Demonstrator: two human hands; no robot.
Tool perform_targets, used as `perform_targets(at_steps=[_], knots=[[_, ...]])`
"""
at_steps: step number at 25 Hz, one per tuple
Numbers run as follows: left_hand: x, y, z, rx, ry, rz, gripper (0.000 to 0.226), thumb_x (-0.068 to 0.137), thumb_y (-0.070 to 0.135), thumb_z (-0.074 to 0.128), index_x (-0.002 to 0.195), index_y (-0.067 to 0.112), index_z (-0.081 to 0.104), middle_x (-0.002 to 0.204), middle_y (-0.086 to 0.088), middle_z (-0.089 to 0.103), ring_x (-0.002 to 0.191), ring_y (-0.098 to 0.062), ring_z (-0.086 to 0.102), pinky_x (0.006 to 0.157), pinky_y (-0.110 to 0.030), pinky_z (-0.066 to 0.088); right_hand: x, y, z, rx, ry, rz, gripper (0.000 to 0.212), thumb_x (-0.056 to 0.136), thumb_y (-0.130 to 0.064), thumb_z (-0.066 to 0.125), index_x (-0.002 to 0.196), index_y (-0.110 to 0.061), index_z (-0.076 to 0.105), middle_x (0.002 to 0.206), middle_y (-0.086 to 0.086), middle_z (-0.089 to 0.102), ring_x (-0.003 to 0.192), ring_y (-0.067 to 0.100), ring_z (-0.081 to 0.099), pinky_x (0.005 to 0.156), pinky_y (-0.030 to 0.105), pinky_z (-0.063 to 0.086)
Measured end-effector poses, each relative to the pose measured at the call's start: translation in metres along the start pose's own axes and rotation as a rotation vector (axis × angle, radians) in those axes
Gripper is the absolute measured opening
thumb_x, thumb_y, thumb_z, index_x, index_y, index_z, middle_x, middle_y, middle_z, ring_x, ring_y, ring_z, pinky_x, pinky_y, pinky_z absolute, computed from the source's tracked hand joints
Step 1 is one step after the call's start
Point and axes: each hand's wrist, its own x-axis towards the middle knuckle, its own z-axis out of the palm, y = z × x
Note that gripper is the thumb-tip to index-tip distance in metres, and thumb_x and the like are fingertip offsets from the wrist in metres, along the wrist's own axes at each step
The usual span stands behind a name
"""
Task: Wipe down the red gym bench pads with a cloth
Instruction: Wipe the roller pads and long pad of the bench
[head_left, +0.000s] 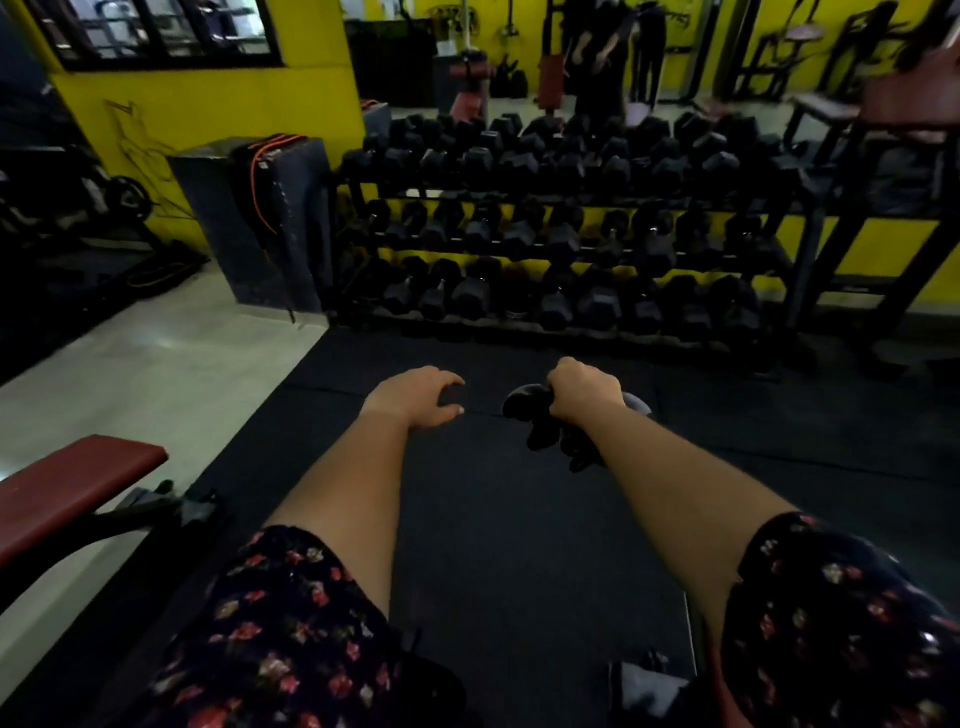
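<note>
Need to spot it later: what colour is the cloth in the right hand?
The cloth is black; head view shows it.

Cloth (535, 415): dark and bunched, it is hanging in crumpled folds from my right hand (584, 389), which is gripping it just off centre toward four o'clock. Red bench pad (67, 483): smooth-topped, it is lying at eight o'clock, its rounded end pointing toward three o'clock, well apart from the cloth.

Dim, underexposed indoor view, pale sheen on the floor (156, 348) at nine o'clock, soft blur and fisheye bending at edges.
</note>
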Motion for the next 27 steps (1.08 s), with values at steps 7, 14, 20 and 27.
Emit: perform_targets(at_steps=[7,14,20,27], knots=[[0.056,-0.022,-0.012,-0.047,0.034,0.076,0.056,0.095,0.046,0.055,0.147,0.032,0.037,0.141,0.002,0.047,0.127,-0.020,0.048,0.101,-0.042,0.046,0.047,-0.012,-0.010,-0.130,0.030,0.005,0.023,0.091,-0.015,0.057,0.114,-0.012,0.060,0.115,0.006,0.049,0.101,0.028,0.055,0.070,0.037,0.041],[0.107,-0.039,-0.023,0.020,-0.008,0.119,0.055,0.095,0.047,0.054,0.146,0.035,0.037,0.139,0.002,0.046,0.125,-0.021,0.049,0.099,-0.045,0.047,0.083,-0.001,-0.005,-0.114,0.043,0.074,0.022,0.091,-0.011,0.057,0.113,-0.012,0.060,0.114,0.006,0.049,0.102,0.029,0.054,0.071,0.038,0.041],[0.162,-0.040,-0.028,-0.005,0.015,0.140,0.056,0.095,0.046,0.055,0.146,0.034,0.036,0.140,0.003,0.047,0.125,-0.020,0.049,0.097,-0.043,0.048,0.140,0.013,-0.007,-0.075,0.057,0.094,0.022,0.091,-0.010,0.058,0.112,-0.013,0.060,0.112,0.007,0.050,0.101,0.029,0.054,0.069,0.038,0.040],[0.269,-0.063,-0.039,-0.016,0.008,0.075,0.057,0.093,0.046,0.057,0.146,0.032,0.038,0.139,0.001,0.047,0.124,-0.021,0.051,0.098,-0.044,0.047,0.252,0.046,-0.011,-0.146,0.030,-0.004,0.022,0.092,-0.011,0.056,0.113,-0.013,0.059,0.115,0.008,0.050,0.103,0.030,0.054,0.070,0.038,0.040]])
